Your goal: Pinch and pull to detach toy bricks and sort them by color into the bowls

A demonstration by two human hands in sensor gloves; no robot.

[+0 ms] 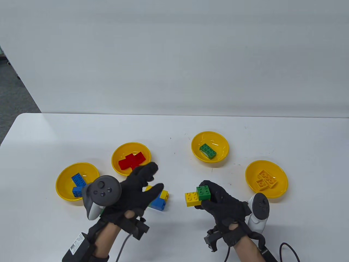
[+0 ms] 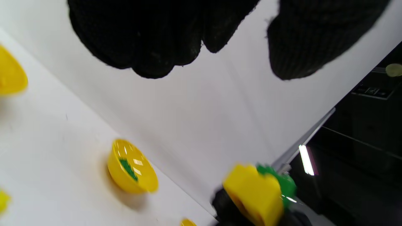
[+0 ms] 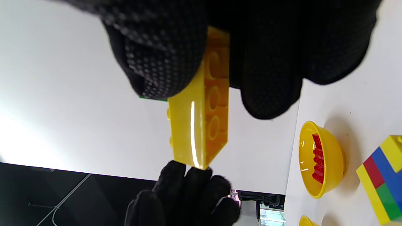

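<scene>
Right hand [image 1: 222, 203] pinches joined yellow plastic brick [image 1: 192, 199] and green plastic brick [image 1: 203, 192] – left hand [image 1: 136, 188] fingers spread, empty, above multicolour brick stack [image 1: 159, 200] near table's front edge.

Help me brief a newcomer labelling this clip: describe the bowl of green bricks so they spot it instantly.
On the white table, four yellow bowls form an arc beyond the two gloved hands. The green-brick bowl is third from the left, farthest from the person, beyond the right hand. It alone holds a green brick; its neighbours hold red and yellow.
</scene>
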